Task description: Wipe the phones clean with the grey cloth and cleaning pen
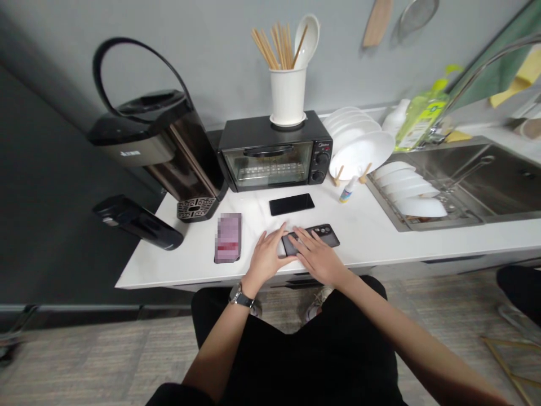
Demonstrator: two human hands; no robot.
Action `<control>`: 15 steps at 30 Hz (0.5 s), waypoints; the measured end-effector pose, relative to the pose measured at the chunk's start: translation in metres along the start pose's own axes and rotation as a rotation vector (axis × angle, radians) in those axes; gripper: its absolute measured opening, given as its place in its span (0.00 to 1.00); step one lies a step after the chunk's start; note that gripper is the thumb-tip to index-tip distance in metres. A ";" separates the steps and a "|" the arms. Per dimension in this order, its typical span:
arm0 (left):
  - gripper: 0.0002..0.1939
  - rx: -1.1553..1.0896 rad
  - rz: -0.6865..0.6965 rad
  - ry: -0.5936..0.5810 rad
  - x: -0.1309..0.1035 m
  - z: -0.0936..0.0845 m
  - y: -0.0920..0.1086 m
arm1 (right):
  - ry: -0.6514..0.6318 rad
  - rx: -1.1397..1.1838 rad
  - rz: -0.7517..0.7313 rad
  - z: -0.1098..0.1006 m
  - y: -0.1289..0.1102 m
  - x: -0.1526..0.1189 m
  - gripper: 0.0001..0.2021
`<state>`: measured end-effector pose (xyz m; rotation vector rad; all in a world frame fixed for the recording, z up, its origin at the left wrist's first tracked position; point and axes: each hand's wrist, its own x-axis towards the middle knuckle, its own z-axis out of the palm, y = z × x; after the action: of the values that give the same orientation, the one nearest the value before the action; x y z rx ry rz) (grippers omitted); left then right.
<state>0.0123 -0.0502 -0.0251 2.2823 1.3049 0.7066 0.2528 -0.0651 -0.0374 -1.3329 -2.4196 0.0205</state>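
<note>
On the white counter's front part lies a dark phone (332, 235) with camera lenses at its right end, back side up. My left hand (267, 255) is at its left end, fingers along the upper side and thumb along the lower edge. Between them a pale strip shows, which I cannot make out. My right hand (316, 256) covers the phone's middle from above, fingertips close to the left hand's. Both hands appear closed on the phone. Just behind lies a second, black phone (291, 204), screen up. A small spray bottle (347, 190) stands to the right.
A pixelated purple item (228, 238) and a black flask (138, 222) are left on the counter (194, 265). Behind stand a water dispenser (169, 149), a toaster oven (274, 158) with a chopstick holder (288, 96), and racked plates (362, 152). The sink (502, 186) holds stacked bowls (418, 197).
</note>
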 end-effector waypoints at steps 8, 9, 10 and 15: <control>0.54 0.010 0.005 -0.018 0.000 -0.002 0.001 | 0.010 -0.054 0.032 0.006 -0.009 0.014 0.26; 0.54 0.004 0.006 -0.018 -0.001 -0.002 0.000 | 0.028 -0.072 0.066 0.004 -0.004 0.013 0.26; 0.54 -0.001 0.005 -0.018 -0.001 -0.003 0.000 | 0.069 -0.101 0.150 0.002 0.001 0.011 0.25; 0.54 -0.002 -0.009 -0.032 -0.002 -0.003 -0.001 | 0.019 -0.081 0.089 -0.007 0.017 -0.003 0.25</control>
<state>0.0088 -0.0507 -0.0236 2.2749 1.2985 0.6652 0.2702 -0.0593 -0.0355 -1.4687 -2.3670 -0.0673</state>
